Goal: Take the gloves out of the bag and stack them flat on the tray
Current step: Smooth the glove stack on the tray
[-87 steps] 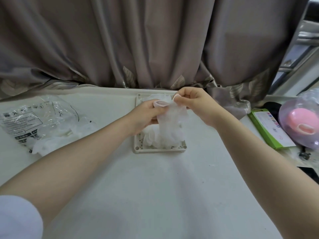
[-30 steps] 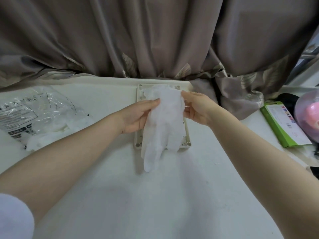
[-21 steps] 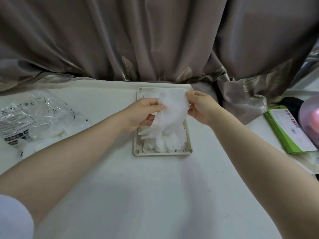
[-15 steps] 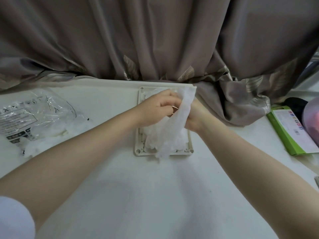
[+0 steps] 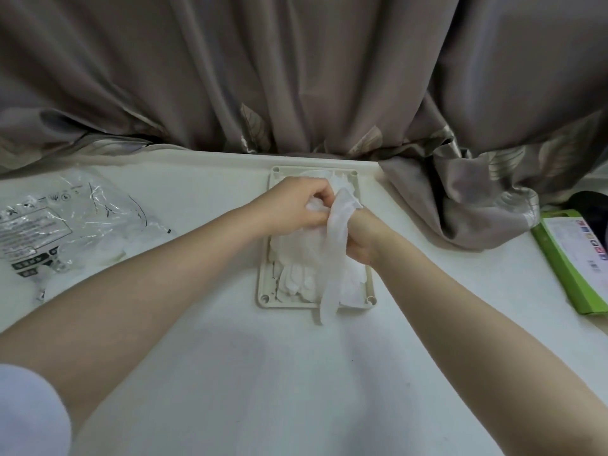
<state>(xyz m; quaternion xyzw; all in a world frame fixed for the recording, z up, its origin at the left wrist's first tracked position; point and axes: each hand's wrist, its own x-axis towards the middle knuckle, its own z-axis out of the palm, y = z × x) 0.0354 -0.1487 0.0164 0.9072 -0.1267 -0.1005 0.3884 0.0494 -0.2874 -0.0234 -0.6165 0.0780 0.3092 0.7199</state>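
Note:
A small beige tray (image 5: 265,284) lies at the far middle of the white table, with white translucent gloves (image 5: 296,274) piled in it. My left hand (image 5: 292,205) is curled over the tray's far half and grips the top of one glove (image 5: 335,245). That glove hangs as a narrow twisted strip, and its tip reaches past the tray's near rim. My right hand (image 5: 358,238) is beside the strip, fingers hidden beneath it and the left hand. The clear plastic bag (image 5: 56,225) lies at the left with more gloves inside.
Grey-brown curtains (image 5: 296,77) hang along the table's far edge and spill onto it at the right. A green booklet (image 5: 579,258) lies at the right edge, with a dark object (image 5: 592,205) behind it.
The glove, held spread wide over the tray a second ago, is now bunched into a narrow strip. Both hands have come together over the tray's far half.

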